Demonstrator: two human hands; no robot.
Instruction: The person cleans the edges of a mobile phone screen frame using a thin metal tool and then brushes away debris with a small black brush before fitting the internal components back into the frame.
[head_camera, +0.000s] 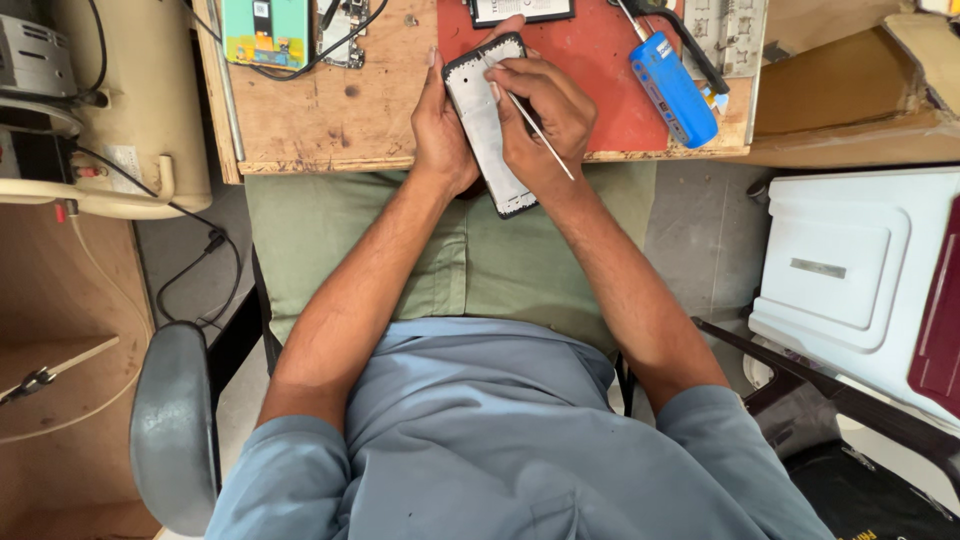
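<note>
My left hand (443, 130) grips the left edge of a phone frame (483, 125), a black-rimmed panel with a pale grey inside, held tilted over the front edge of the wooden table (330, 120). My right hand (545, 115) rests on the panel's right side and pinches a thin white stick tool (540, 130) whose tip touches the upper part of the panel. Both forearms reach forward from my blue-grey shirt over my green trousers.
A red mat (600, 100) covers the table's right part, with a blue screwdriver-like tool (673, 90) and a black phone part (520, 10) on it. A green-backed phone (265, 30) and a circuit board (345, 35) lie at the left. A white box (850, 270) stands at right; a chair armrest (172, 425) at left.
</note>
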